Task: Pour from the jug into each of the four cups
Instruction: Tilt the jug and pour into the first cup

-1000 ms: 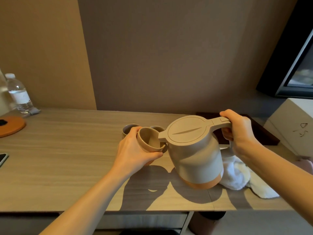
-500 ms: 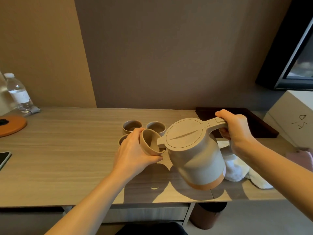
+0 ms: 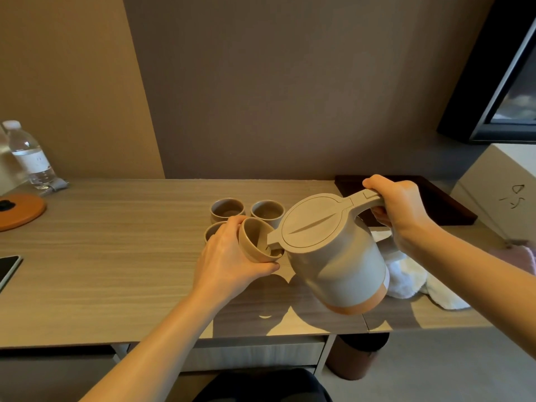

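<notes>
My right hand (image 3: 398, 210) grips the handle of a beige jug (image 3: 333, 256) with an orange base, tilted left so its spout reaches into a tan cup (image 3: 255, 242). My left hand (image 3: 229, 262) holds that cup, lifted off the desk and tipped toward the spout. Two more cups stand upright behind, one (image 3: 227, 208) on the left and one (image 3: 266, 211) on the right. Part of another cup (image 3: 213, 232) shows behind my left hand. Any liquid in the cups is too dim to make out.
The wooden desk (image 3: 116, 271) carries a water bottle (image 3: 29, 158), an orange round pad (image 3: 20, 211) and a phone (image 3: 7, 269) at the left. A white cloth (image 3: 412, 277), a dark tray (image 3: 446, 204) and a white box (image 3: 504, 195) lie at the right.
The jug has tipped further toward the cup. My left hand has lowered slightly with the cup, which now tilts more to the spout. The rear cups came into fuller view.
</notes>
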A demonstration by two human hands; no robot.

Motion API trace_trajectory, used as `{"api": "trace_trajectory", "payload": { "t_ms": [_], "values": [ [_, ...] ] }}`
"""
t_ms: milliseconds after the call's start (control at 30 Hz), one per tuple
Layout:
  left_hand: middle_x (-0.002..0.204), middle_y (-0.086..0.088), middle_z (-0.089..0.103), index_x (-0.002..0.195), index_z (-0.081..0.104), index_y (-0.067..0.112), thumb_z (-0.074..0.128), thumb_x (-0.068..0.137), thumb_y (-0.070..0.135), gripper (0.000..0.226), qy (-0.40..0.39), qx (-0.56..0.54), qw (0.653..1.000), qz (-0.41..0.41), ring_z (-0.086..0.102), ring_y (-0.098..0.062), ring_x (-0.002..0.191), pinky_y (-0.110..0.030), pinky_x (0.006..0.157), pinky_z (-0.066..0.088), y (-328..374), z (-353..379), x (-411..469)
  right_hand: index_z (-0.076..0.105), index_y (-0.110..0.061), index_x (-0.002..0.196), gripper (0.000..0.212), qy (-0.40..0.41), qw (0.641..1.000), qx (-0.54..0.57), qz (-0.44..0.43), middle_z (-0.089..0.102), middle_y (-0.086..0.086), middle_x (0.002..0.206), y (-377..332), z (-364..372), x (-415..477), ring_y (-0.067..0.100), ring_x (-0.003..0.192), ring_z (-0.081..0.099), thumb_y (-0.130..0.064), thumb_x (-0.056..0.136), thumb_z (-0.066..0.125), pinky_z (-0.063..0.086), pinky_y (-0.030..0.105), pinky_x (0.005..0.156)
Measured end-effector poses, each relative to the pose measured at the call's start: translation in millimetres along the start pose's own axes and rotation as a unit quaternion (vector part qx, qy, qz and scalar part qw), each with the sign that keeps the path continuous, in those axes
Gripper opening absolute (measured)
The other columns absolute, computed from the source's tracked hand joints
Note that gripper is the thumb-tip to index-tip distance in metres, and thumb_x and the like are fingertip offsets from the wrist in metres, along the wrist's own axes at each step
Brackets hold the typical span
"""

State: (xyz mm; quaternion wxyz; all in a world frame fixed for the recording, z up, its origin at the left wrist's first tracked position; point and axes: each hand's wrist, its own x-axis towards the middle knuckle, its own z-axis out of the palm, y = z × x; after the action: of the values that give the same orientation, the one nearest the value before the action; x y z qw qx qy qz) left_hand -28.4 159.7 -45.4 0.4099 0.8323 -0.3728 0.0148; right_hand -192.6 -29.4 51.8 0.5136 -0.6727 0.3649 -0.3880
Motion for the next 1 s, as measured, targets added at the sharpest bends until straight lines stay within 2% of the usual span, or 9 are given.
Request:
{"api": "trace_trajectory", "payload": {
  "t_ms": [300, 433, 567, 700, 1000],
  "values": [
    [0.128, 0.010, 0.058, 0.130, 0.040, 0.035, 0.091, 0.048, 0.055, 0.098, -0.001, -0.020, 1.000, -0.020, 0.057, -0.015, 0.116, -0.036, 0.087, 0.056, -2, -1, 1, 0.060, -0.007, 0.062, 0.029, -0.003, 1.000, -0.010, 0.002, 0.057, 0.008, 0.065, -8, 4, 0, 0.017, 0.064, 0.048, -0.026, 0.084, 0.059, 0.040, 0.030, 0.065],
    [0.127, 0.011, 0.058, 0.128, 0.039, 0.036, 0.090, 0.047, 0.056, 0.098, -0.001, -0.024, 0.999, -0.022, 0.057, -0.015, 0.115, -0.034, 0.085, 0.056, -4, -1, 1, 0.060, -0.003, 0.065, 0.028, -0.005, 1.000, -0.016, 0.000, 0.055, 0.016, 0.070, -12, 6, -1, 0.023, 0.066, 0.045, -0.025, 0.081, 0.059, 0.038, 0.031, 0.062],
    [0.127, 0.011, 0.058, 0.127, 0.039, 0.037, 0.090, 0.047, 0.057, 0.098, 0.003, -0.027, 0.999, -0.023, 0.057, -0.015, 0.115, -0.034, 0.085, 0.057, -6, 0, -1, 0.061, -0.002, 0.064, 0.029, -0.009, 1.000, -0.023, -0.003, 0.055, 0.015, 0.069, -14, 7, 0, 0.021, 0.064, 0.045, -0.024, 0.082, 0.059, 0.038, 0.031, 0.062],
    [0.127, 0.011, 0.058, 0.128, 0.039, 0.037, 0.090, 0.047, 0.056, 0.097, 0.005, -0.034, 0.999, -0.027, 0.057, -0.014, 0.114, -0.033, 0.084, 0.056, -6, 2, -1, 0.063, 0.002, 0.071, 0.029, -0.010, 1.000, -0.029, -0.007, 0.055, 0.017, 0.074, -16, 8, 0, 0.024, 0.069, 0.046, -0.024, 0.082, 0.059, 0.039, 0.032, 0.064],
    [0.126, 0.010, 0.057, 0.127, 0.040, 0.034, 0.091, 0.048, 0.055, 0.097, 0.009, -0.040, 0.998, -0.038, 0.057, -0.014, 0.114, -0.029, 0.082, 0.053, -5, 4, -3, 0.062, -0.005, 0.063, 0.030, -0.014, 0.999, -0.041, -0.015, 0.056, 0.010, 0.065, -19, 8, 1, 0.019, 0.066, 0.050, -0.025, 0.085, 0.059, 0.042, 0.032, 0.067]
  ]
}}
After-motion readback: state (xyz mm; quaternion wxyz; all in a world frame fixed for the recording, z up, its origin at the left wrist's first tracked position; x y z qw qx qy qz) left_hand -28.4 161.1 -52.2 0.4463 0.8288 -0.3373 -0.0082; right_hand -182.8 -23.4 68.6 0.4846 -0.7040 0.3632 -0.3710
